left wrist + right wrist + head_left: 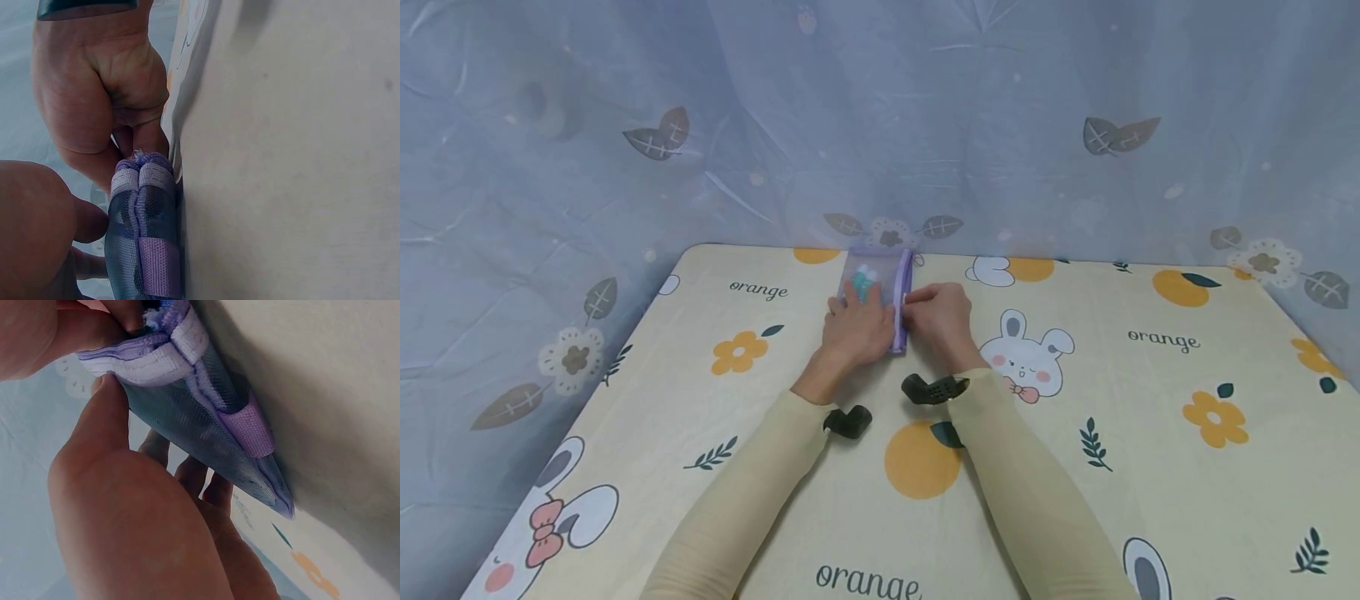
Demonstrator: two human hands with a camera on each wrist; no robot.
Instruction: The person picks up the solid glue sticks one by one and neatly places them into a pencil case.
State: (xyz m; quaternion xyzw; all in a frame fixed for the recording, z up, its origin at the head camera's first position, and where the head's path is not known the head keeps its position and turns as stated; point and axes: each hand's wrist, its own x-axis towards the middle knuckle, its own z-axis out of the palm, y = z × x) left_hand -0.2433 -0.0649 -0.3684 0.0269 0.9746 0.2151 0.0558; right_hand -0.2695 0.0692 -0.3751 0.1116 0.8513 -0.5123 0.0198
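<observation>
A see-through mesh zip pouch (886, 273) with purple edging lies at the table's far edge. A teal and white patch (862, 278) shows through its mesh; whether print or contents, I cannot tell. My left hand (857, 327) rests on the pouch with its fingers spread, the thumb close to the zip edge in the right wrist view. On the right side, my right hand (942, 317) pinches the purple zip edge (900, 321); its fingertips hide the zip pull. A purple fabric tab (250, 428) is stitched to the pouch's side seam.
The table is covered with a cream cloth (1045, 500) printed with oranges, flowers and rabbits. A bluish sheet (880, 108) hangs right behind its far edge. Each wrist wears a dark camera (850, 422), and the two sit close together.
</observation>
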